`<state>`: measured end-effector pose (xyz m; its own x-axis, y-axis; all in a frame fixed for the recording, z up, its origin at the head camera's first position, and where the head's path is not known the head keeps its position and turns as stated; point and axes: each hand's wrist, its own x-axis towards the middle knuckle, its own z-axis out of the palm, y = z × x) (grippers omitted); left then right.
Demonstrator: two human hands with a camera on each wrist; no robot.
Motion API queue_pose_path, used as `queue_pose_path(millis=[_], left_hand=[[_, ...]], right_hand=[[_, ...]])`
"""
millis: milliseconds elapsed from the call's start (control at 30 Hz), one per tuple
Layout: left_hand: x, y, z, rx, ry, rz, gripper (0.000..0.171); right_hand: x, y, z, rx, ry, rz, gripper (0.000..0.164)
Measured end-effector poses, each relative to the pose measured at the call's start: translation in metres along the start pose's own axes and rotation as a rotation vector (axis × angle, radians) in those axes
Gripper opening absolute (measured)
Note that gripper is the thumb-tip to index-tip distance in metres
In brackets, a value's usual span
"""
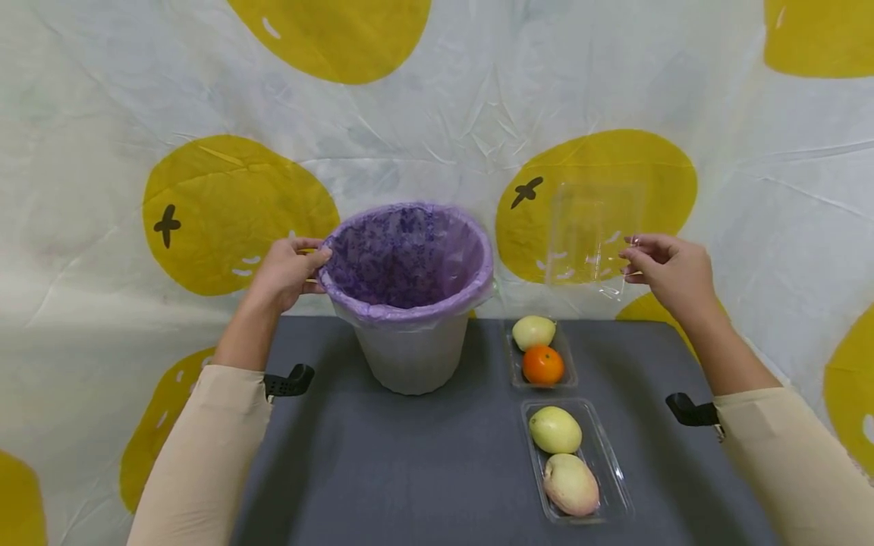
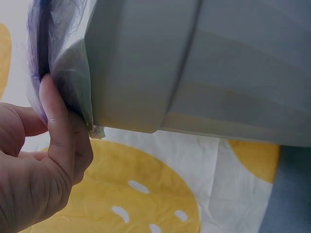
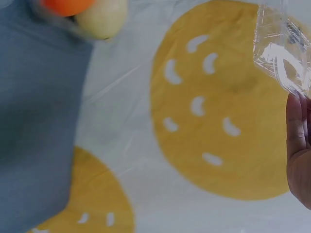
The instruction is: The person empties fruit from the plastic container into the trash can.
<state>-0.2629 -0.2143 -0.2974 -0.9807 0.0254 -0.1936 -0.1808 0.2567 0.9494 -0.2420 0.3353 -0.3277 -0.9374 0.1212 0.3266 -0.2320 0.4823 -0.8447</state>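
Faces a clear tray (image 1: 610, 485) of two fruits (image 1: 571, 485) at near right on the grey table (image 1: 410, 470), another tray (image 1: 570, 368) behind it, grips the purple-bagged rim (image 1: 410, 312) of the bin (image 1: 416, 353), far left, with the left hand (image 1: 287, 271), and pinches a clear container (image 1: 594, 235), held up far right, with the right hand (image 1: 674, 271).

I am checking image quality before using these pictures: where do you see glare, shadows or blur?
Head view: small glare streaks on the clear plastic piece in the right hand, soft shadows along both sides of the table. Right wrist view: bright white glare on the same piece, the orange fruit at the top edge blurred. Left wrist view: the bin looks dim, without strong glare.
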Motion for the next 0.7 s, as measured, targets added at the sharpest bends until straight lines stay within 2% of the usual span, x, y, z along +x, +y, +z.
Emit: queue_pose_path(millis=[333,533,700], left_hand=[[-0.001,0.001,0.001,0.011,0.015,-0.006,0.054],[0.0,0.001,0.002,0.007,0.022,-0.013,0.055],[0.0,0.001,0.002,-0.004,0.025,-0.018,0.055]], right_hand=[[-0.012,0.057,-0.011,-0.018,-0.02,0.126,0.049],[-0.019,0.085,-0.016,-0.087,-0.031,0.137,0.043],[-0.024,0.107,-0.021,-0.133,-0.047,0.173,0.046]])
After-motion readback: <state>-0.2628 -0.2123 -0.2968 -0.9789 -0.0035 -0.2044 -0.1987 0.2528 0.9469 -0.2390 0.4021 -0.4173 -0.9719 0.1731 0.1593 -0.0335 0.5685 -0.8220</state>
